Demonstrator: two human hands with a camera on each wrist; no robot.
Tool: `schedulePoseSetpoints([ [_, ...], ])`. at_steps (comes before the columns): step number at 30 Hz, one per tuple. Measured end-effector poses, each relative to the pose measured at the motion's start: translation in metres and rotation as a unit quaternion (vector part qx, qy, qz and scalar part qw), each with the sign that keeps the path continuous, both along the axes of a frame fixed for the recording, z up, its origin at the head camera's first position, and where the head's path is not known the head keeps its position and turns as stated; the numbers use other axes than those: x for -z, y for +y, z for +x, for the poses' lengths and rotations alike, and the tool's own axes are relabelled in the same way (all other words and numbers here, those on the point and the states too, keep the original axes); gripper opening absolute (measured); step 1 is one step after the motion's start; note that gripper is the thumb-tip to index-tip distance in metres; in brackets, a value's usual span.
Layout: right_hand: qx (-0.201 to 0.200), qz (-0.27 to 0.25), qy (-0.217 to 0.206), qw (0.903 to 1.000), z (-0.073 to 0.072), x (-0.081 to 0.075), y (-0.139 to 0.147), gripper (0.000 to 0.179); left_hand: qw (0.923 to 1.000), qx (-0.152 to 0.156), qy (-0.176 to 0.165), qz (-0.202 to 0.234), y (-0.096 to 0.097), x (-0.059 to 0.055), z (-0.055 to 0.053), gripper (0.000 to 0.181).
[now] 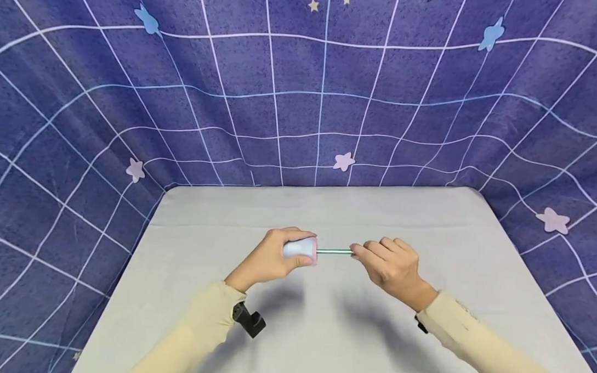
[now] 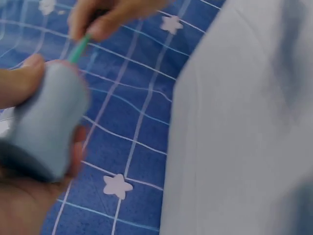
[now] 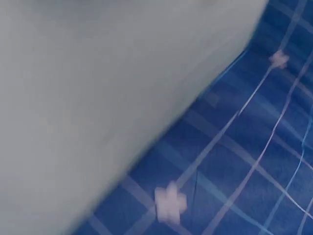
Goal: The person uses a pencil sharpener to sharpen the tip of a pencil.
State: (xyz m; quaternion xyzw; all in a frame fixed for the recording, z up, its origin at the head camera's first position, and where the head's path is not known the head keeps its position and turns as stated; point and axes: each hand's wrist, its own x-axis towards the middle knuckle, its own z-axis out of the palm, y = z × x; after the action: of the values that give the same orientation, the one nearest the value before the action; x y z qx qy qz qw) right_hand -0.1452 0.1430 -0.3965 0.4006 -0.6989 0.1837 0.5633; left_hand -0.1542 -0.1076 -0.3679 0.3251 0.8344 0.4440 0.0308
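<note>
My left hand [image 1: 267,255] grips a pale blue, waisted, cup-shaped body [image 1: 297,248] with a pink rim [image 1: 314,250], held sideways above the table. From the rim end a thin green straw-like rod [image 1: 333,251] sticks out towards the right. My right hand [image 1: 391,263] pinches the far end of this rod, its fingers curled. In the left wrist view, the body [image 2: 51,120] shows a dark base, and the rod [image 2: 79,49] runs to the other hand. Whatever lies inside the body is hidden. The right wrist view shows neither hand.
A white cloth-covered table [image 1: 304,340] lies beneath both hands. Dark blue curtains [image 1: 296,115] with pale grid lines and stars enclose its back and sides. A small black device [image 1: 250,319] sits at the left wrist.
</note>
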Motion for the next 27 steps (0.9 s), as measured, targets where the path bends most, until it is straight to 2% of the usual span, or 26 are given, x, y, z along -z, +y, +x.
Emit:
schedulePoseSetpoints([
  [1,-0.009,-0.004,-0.057,0.9983,0.004,0.003,0.0,0.026,0.9999,0.0,0.017,0.001,0.001,0.002,0.001,0.043],
  [2,-0.02,-0.008,-0.128,0.9916,0.009,0.006,0.001,0.022,0.9993,0.0,0.038,-0.002,0.002,0.005,0.003,0.045],
  [3,-0.031,-0.01,-0.211,0.9769,0.013,0.007,0.002,0.019,0.9981,-0.001,0.062,-0.005,0.003,0.008,0.005,0.047],
  [4,-0.046,-0.01,-0.31,0.9495,0.017,0.007,0.004,0.016,0.9961,0.0,0.088,-0.01,0.003,0.011,0.008,0.049],
  [5,-0.065,-0.006,-0.408,0.9105,0.019,0.005,0.006,0.015,0.9931,0.002,0.116,-0.016,0.004,0.015,0.01,0.05],
  [6,-0.086,-0.004,-0.499,0.8624,0.018,0.003,0.009,0.014,0.9894,0.005,0.144,-0.02,0.005,0.019,0.011,0.051],
  [8,-0.115,-0.002,-0.651,0.7501,0.013,-0.004,0.016,0.015,0.98,0.013,0.197,-0.027,0.007,0.028,0.014,0.053],
  [9,-0.13,-0.003,-0.711,0.6912,0.009,-0.008,0.019,0.017,0.9735,0.018,0.226,-0.03,0.008,0.033,0.015,0.054],
  [10,-0.146,-0.004,-0.757,0.6365,0.004,-0.01,0.022,0.019,0.9659,0.023,0.256,-0.034,0.01,0.037,0.016,0.055],
  [11,-0.165,-0.002,-0.788,0.5929,-0.001,-0.011,0.024,0.021,0.958,0.026,0.283,-0.037,0.01,0.041,0.016,0.056],
  [12,-0.178,0.001,-0.81,0.5592,-0.004,-0.011,0.026,0.022,0.9502,0.029,0.308,-0.038,0.011,0.044,0.016,0.057],
  [13,-0.182,0.008,-0.824,0.5357,-0.007,-0.012,0.027,0.024,0.9427,0.031,0.33,-0.041,0.011,0.046,0.016,0.057],
  [14,-0.187,0.014,-0.832,0.5225,-0.01,-0.011,0.028,0.025,0.9368,0.032,0.346,-0.044,0.011,0.048,0.017,0.057],
  [15,-0.191,0.017,-0.835,0.5157,-0.011,-0.01,0.027,0.025,0.9334,0.032,0.354,-0.047,0.01,0.048,0.016,0.057],
  [16,-0.189,0.022,-0.831,0.5233,-0.011,-0.009,0.027,0.025,0.9321,0.031,0.357,-0.052,0.009,0.048,0.016,0.057],
  [17,-0.185,0.024,-0.82,0.5406,-0.012,-0.009,0.026,0.024,0.9335,0.028,0.353,-0.057,0.008,0.047,0.015,0.057],
  [18,-0.178,0.026,-0.805,0.5657,-0.011,-0.008,0.025,0.022,0.9372,0.024,0.343,-0.061,0.007,0.046,0.015,0.056],
  [19,-0.165,0.026,-0.784,0.5975,-0.011,-0.007,0.023,0.02,0.9422,0.016,0.328,-0.067,0.005,0.044,0.013,0.056],
  [21,-0.131,0.029,-0.726,0.6744,-0.009,-0.006,0.02,0.013,0.955,-0.004,0.287,-0.074,0.003,0.039,0.011,0.055],
  [23,-0.093,0.032,-0.65,0.7533,-0.007,-0.004,0.015,0.011,0.9686,-0.024,0.236,-0.075,-0.001,0.034,0.009,0.056],
  [24,-0.076,0.034,-0.608,0.7895,-0.006,-0.003,0.013,0.013,0.9741,-0.032,0.21,-0.077,-0.003,0.031,0.008,0.056],
  [25,-0.06,0.036,-0.562,0.8244,-0.005,-0.001,0.012,0.015,0.9791,-0.037,0.184,-0.078,-0.004,0.028,0.008,0.056],
  [27,-0.041,0.036,-0.466,0.8832,-0.004,0.004,0.01,0.015,0.9863,-0.039,0.138,-0.082,-0.006,0.024,0.006,0.056],
])
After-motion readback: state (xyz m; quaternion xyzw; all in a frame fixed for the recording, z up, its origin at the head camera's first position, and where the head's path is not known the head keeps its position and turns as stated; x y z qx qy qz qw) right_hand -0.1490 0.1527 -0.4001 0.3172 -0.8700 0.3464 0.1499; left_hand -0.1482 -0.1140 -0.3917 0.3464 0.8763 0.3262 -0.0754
